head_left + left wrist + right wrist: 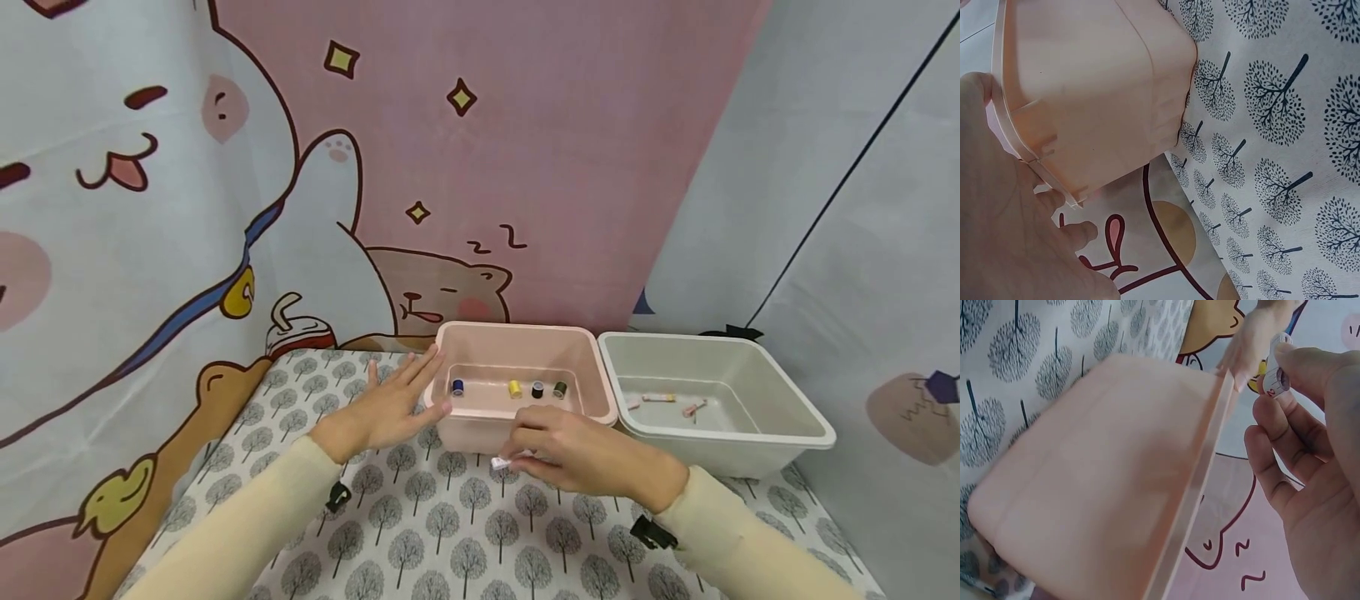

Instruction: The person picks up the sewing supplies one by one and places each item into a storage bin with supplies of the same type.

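My left hand (pixel 393 406) lies with straight, spread fingers at the left rim of a pink plastic bin (pixel 517 333); the left wrist view shows that hand (pixel 1004 206) against the bin's edge. In front of the bin, my right hand (pixel 551 446) pinches a small rolled measuring tape (pixel 1277 369) between thumb and fingers. White with printed marks and a red numeral, the tape (pixel 501 462) shows its end in the head view. Inside the pink bin are several thread spools: a blue spool (pixel 457 387), a yellow spool (pixel 514 389), a black spool (pixel 537 389) and a dark green spool (pixel 560 389).
To the right stands a white bin (pixel 720 437) holding small pinkish pieces (pixel 695 408), too small to identify. Both bins rest on a tree-print tablecloth (pixel 442 533). Behind them hangs a cartoon-print curtain (pixel 570 167).
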The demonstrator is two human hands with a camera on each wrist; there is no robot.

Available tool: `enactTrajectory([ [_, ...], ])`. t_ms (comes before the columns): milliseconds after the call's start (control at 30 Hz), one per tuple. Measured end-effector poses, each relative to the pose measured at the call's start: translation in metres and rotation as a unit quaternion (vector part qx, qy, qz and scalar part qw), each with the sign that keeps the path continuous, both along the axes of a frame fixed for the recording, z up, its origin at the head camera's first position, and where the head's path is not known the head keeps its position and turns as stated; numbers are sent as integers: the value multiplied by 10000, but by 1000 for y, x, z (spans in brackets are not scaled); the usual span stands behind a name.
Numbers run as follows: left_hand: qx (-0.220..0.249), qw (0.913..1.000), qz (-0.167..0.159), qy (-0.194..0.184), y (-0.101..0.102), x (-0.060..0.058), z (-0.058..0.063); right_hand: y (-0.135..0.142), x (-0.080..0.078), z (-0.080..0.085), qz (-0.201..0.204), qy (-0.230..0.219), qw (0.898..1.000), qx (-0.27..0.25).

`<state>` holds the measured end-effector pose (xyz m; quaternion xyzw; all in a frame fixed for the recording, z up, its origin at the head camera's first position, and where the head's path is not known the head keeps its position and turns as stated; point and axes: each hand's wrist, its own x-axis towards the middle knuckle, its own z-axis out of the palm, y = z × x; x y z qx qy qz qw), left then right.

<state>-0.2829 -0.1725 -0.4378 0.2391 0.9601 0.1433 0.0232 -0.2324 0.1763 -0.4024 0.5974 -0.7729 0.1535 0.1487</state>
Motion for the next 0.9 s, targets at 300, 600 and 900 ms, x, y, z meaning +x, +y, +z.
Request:
enactTrajectory([
  [300, 72, 10000, -25, -11, -1, 2, 0, 10, -6, 12, -421, -253, 9987, 131],
  [600, 50, 10000, 28, -60, -1, 3, -1, 26, -17, 24, -729, -370, 9966, 16],
  [900, 114, 9999, 21, -76, 2, 2, 0, 46, -39, 26, -685, -46, 9970, -360],
])
